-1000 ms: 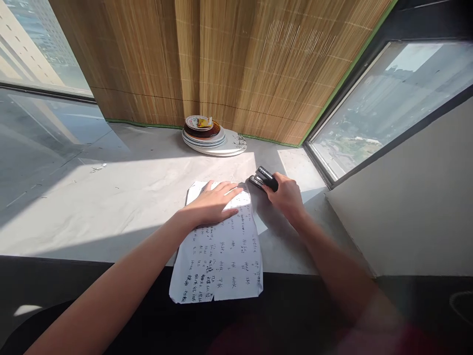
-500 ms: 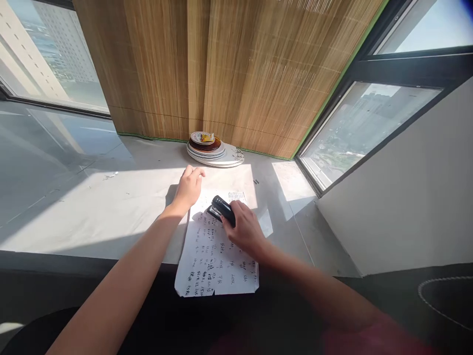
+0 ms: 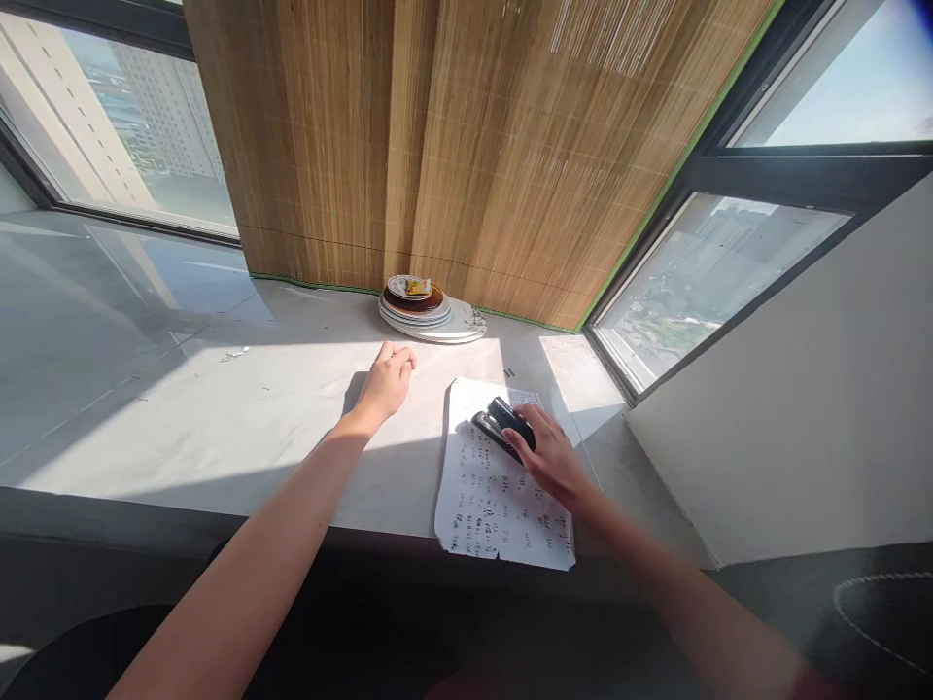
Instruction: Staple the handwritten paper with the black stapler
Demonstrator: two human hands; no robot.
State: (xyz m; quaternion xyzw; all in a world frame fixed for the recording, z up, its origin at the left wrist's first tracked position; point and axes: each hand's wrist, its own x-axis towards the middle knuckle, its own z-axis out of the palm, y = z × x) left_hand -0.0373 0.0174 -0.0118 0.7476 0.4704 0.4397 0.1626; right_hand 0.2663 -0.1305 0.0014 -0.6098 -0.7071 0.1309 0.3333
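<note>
My right hand (image 3: 550, 449) is closed around a black stapler (image 3: 501, 428), thumb on its near side. The stapler lies slanted over the upper part of a handwritten sheet of paper (image 3: 473, 506), its top arm raised from its base. Whether any paper sits between its jaws I cannot tell. The sheet's lower end hangs past the front edge of the ledge. My left hand (image 3: 386, 384) rests on the ledge left of the sheet, apart from it, with curled fingers; their tips are hidden.
Stacked plates (image 3: 430, 329) stand at the back, a small yellow packet (image 3: 418, 287) on top. Small scraps (image 3: 234, 354) lie on the pale ledge (image 3: 292, 389) at left, dark bits (image 3: 508, 372) near the sheet. A bamboo blind (image 3: 452, 146) hangs behind; a wall (image 3: 802, 408) bounds the right.
The sheet and the stapler have moved right together with my right hand, away from my left hand. My left hand stays about where it was, fingers more curled. The view has shifted slightly.
</note>
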